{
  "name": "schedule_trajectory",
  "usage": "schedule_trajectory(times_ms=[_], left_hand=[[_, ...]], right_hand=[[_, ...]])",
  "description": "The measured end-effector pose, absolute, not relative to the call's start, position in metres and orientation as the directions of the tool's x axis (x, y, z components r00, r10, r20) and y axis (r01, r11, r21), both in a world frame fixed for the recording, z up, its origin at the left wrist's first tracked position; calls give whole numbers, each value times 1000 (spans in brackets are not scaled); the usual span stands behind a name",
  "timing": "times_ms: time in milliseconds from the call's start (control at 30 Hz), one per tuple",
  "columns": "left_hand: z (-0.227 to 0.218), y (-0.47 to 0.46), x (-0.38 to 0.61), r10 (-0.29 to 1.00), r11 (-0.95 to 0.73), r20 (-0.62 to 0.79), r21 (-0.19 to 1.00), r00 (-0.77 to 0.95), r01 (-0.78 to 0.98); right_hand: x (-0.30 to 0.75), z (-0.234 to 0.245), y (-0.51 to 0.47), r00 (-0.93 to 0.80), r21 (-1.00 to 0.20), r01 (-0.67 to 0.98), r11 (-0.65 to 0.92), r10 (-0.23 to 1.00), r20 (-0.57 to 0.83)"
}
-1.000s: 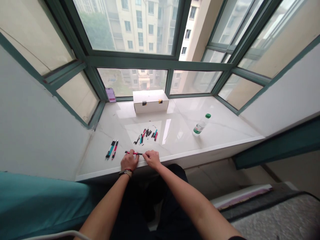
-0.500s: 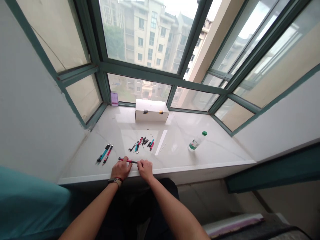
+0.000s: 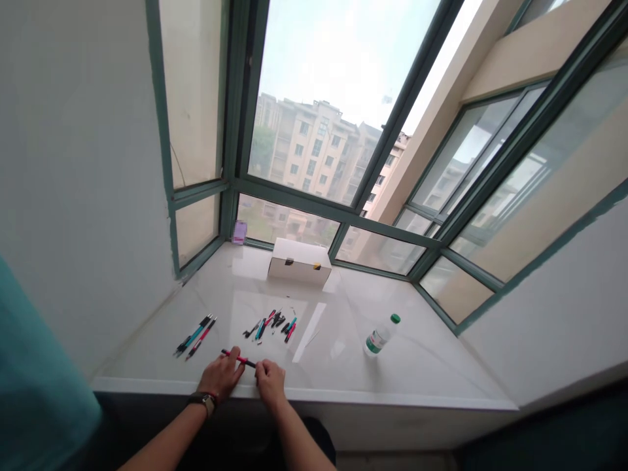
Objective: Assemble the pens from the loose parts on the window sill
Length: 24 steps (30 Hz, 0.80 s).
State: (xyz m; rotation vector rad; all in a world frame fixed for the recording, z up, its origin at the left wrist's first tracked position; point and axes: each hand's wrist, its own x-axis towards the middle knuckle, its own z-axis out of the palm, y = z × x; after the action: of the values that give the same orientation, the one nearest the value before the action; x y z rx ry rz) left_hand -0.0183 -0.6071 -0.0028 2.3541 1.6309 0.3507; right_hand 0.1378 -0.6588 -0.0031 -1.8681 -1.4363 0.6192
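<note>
A red and black pen [image 3: 241,358] is held level between my two hands, just above the front of the white sill. My left hand [image 3: 222,376] is closed round its red barrel, with a watch at the wrist. At the black end, the fingers of my right hand [image 3: 270,381] pinch the pen; the tip itself is hidden by them. Left of my hands lie several pens side by side, a blue pen [image 3: 195,333] and a red pen [image 3: 201,338] among them. Beyond my hands is a scattered pile of pen parts [image 3: 273,324], in black, blue and red.
A white box [image 3: 299,270] stands at the back against the window frame. To the right is a clear bottle with a green cap [image 3: 379,338]. A small purple packet [image 3: 239,232] leans in the back left corner. The sill's front edge [image 3: 373,396] runs below my hands.
The camera has tilted upward, so the sill and everything on it sit lower in view. Both hands keep their hold on the pen, with little visible change in their grip.
</note>
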Motion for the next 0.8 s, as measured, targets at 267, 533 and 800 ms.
schedule_trajectory(times_ms=[267,533,800], left_hand=[[38,-622,11,952,218,-216,976,-216,-16],[115,-657,41,989,61,-117,886,-94,-459],[168,-678,40,989,-80,125,896,75,-437]], right_hand=[[139,16,-671,411,-970,244,-27,908,77],[123,75,-709,296,-987,144,69,949,110],[105,113,-728,-63,-753,-584,-304,942,-331]])
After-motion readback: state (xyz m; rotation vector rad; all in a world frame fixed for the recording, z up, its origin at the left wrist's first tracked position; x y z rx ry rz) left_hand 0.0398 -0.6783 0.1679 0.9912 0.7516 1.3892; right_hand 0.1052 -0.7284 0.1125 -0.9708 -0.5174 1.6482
